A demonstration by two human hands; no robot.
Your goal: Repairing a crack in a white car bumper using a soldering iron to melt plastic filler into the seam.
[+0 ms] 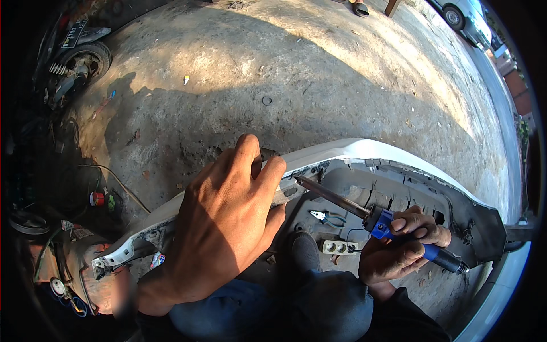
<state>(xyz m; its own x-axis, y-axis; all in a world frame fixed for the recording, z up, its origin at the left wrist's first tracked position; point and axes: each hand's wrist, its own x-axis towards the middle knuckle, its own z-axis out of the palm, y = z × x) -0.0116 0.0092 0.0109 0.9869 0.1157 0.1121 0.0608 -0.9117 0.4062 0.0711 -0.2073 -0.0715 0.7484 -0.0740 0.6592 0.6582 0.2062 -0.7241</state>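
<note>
Soldering iron (380, 223): state its position and the grip on it.

I have it in my right hand (401, 248), fingers closed round the blue handle. It slants up and leftward over the inner side of a white bumper (364, 149), metal tip at the bumper's edge, near my left index finger. Whether tip and edge touch, I cannot confirm.

And the other hand?

My left hand (228, 222) lies over the bumper's edge, back upward, fingers partly bent. I cannot tell whether it grips; the undersides are hidden.

Obstructions?

That hand covers a length of the edge. Within the bumper's curve lie pliers (323, 217) and a pale power strip (340, 247); my dark shoe (305, 251) is beside them.

Count?

One iron, one bumper, one pair of pliers, one power strip, one shoe of mine. Farther out: one small red container (97, 199), one dial gauge (57, 286), one ring (266, 101) on the ground (216, 74), one pale vehicle (467, 25) at upper right.
</note>
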